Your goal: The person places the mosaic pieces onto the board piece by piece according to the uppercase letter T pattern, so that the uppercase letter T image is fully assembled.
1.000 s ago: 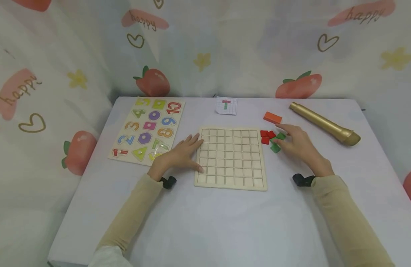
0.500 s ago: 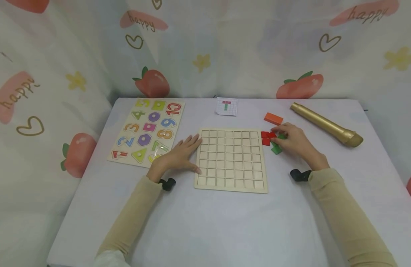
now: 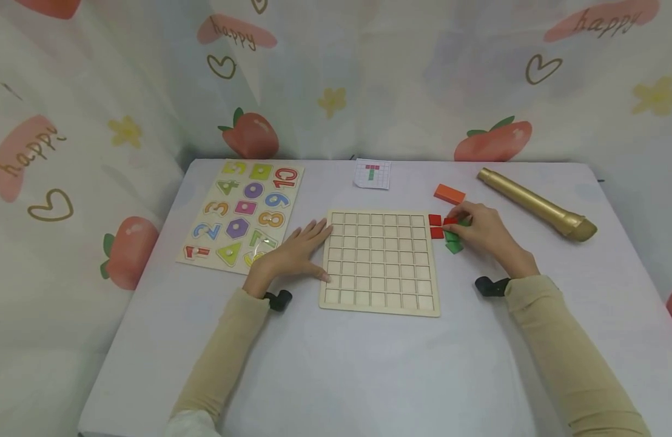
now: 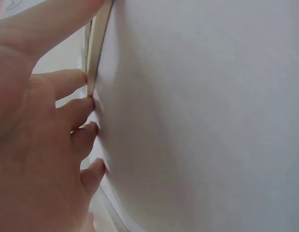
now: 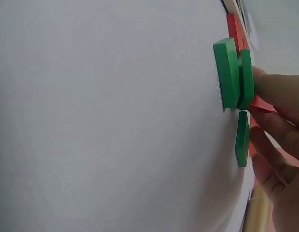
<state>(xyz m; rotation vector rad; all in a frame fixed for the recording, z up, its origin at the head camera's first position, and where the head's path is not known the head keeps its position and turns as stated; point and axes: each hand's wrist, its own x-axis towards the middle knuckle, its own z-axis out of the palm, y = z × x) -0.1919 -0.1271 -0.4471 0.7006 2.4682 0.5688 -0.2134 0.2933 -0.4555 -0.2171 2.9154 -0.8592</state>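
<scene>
Left hand (image 3: pixel 295 252) spread against left edge of grid board (image 3: pixel 378 262), likely steadying it; right hand (image 3: pixel 484 230) pinches red tile (image 5: pixel 260 104).

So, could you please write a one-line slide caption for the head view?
Left hand touching a wooden grid board, right hand pinching a red tile near green tiles.

- Pale table (image 3: pixel 341 364) bearing a gridded board (image 3: pixel 378 263); around that:
- ten o'clock: number puzzle (image 3: pixel 231 215)
- twelve: patterned card (image 3: pixel 372 175)
- one-thirty: orange block (image 3: pixel 449 194)
- two: red tiles (image 3: pixel 436 233), green tiles (image 3: pixel 453 247); farther out, golden tube (image 3: pixel 535 203)
</scene>
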